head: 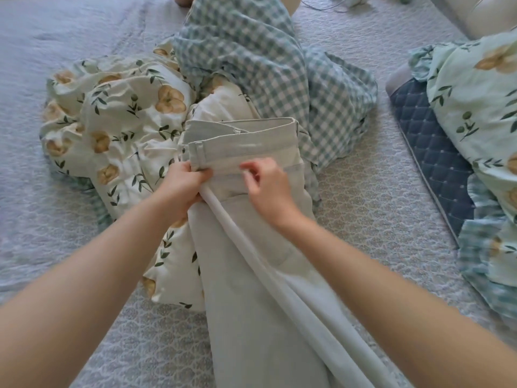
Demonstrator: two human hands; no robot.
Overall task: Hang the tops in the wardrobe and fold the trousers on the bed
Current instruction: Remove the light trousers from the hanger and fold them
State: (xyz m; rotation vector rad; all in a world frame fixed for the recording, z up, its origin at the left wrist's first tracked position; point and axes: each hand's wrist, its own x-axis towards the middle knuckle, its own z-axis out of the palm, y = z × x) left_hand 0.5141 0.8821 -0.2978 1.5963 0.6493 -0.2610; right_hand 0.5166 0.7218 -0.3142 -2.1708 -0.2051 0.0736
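Note:
Pale grey-green trousers lie lengthwise on the bed, waistband away from me, legs running toward the bottom edge of the view. The waistband rests against a rumpled duvet. My left hand grips the left side of the waistband just below a belt loop, fingers curled round a fold of fabric. My right hand sits on the trousers just below the waistband, fingers bent and pinching at the cloth. A long crease of lighter fabric runs from my left hand down the trousers.
A bunched floral duvet with a green check lining lies behind the trousers. A floral pillow and a navy quilted cushion lie at the right. The grey patterned bedspread covers the bed.

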